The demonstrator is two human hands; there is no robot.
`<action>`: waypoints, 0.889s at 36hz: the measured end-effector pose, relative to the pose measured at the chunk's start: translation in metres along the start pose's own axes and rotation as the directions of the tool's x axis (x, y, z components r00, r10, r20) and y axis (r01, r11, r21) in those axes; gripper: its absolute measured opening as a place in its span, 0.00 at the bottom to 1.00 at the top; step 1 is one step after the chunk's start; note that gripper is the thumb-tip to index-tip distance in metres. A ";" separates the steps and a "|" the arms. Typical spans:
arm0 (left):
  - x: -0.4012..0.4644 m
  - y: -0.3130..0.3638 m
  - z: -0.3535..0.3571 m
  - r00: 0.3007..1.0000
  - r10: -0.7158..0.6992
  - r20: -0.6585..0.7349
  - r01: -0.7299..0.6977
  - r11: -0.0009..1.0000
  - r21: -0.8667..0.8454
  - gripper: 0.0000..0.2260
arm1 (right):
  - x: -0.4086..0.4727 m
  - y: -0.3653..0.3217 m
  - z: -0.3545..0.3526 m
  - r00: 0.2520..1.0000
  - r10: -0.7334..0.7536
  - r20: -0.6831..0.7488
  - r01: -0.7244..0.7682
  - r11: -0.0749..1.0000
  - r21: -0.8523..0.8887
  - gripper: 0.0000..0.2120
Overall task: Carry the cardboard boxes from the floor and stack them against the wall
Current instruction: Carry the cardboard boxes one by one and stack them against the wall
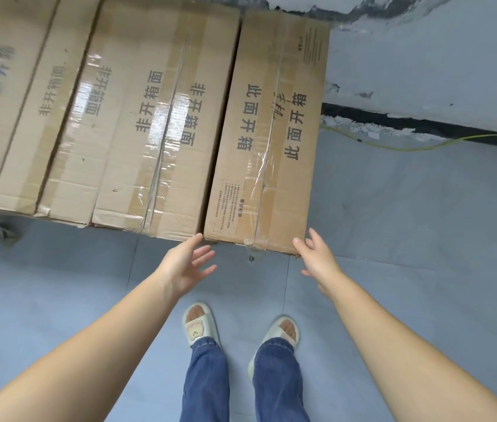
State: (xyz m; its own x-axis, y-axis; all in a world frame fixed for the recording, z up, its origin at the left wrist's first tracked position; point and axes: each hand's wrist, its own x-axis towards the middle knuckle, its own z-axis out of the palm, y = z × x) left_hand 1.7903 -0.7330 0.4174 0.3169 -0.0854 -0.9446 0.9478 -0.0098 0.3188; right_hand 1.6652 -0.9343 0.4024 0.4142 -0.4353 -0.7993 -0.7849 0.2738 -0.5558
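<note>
A row of taped brown cardboard boxes with black printed characters stands against the wall. The rightmost box (271, 132) ends the row, and a wider box (149, 123) sits tight against its left side. My left hand (187, 264) is open, fingers spread, with its fingertips at the near left corner of the rightmost box. My right hand (317, 257) is open too, thumb touching the near right corner of that box. Neither hand grips anything.
More boxes (12, 102) continue to the left. The pale wall (423, 62) has peeling paint and a dark skirting strip. A thin yellow-green cable (408, 146) lies along its base. My feet in slippers (201, 322) stand on grey floor tiles just below the boxes.
</note>
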 end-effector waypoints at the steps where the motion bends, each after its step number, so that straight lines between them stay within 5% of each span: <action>1: -0.013 0.003 -0.003 1.000 0.013 -0.004 -0.013 1.000 0.010 0.17 | -0.013 -0.004 -0.004 1.000 -0.001 0.000 0.001 1.000 -0.026 0.30; 9: -0.179 0.021 -0.003 0.960 0.230 0.158 -0.264 0.931 0.252 0.15 | -0.162 -0.043 -0.054 0.959 -0.261 0.106 0.277 0.945 -0.173 0.28; 19: -0.344 -0.019 -0.023 0.723 0.534 0.439 -0.691 0.562 0.454 0.13 | -0.325 -0.032 -0.103 0.831 -0.554 0.056 0.555 0.831 -0.019 0.26; 24: -0.384 -0.053 -0.045 0.622 0.618 0.481 -0.783 0.476 0.401 0.18 | -0.386 0.006 -0.106 0.845 -0.531 -0.057 0.534 0.837 0.119 0.23; 28: -0.396 -0.070 -0.053 0.584 0.675 0.450 -0.811 0.481 0.333 0.17 | -0.411 0.030 -0.099 0.846 -0.512 -0.150 0.531 0.834 0.151 0.40; 32: -0.394 -0.071 -0.048 0.544 0.598 0.589 -0.838 0.426 0.341 0.17 | -0.435 0.053 -0.086 0.821 -0.469 -0.325 0.552 0.797 0.246 0.42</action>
State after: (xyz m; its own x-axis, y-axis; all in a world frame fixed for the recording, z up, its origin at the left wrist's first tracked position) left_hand 1.5998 -0.6507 0.7630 0.7178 -0.6388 -0.2770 0.1255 -0.2726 0.9539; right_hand 1.4041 -0.8038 0.7403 0.5583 -0.7647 -0.3218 -0.2834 0.1888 -0.9402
